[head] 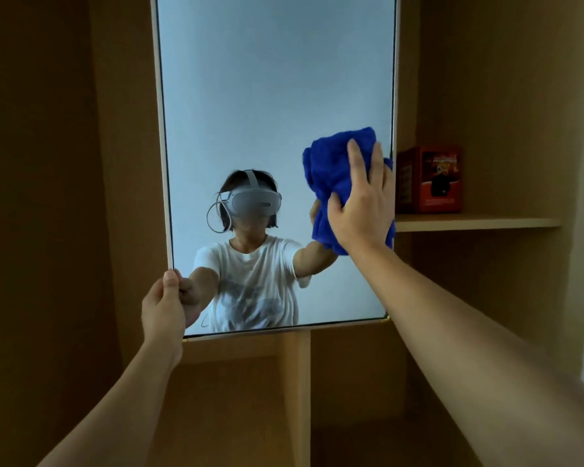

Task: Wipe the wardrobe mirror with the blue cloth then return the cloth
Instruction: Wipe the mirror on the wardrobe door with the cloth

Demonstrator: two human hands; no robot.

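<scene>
Wardrobe mirror (267,96) – R hand (359,210) presses blue cloth (327,170)

One mirror (273,112); on its glass, one blue cloth (331,173) and one right hand (361,210); at its lower-left corner, one left hand (164,310); right of it, one shelf (476,222) bearing one red box (430,178).
</scene>
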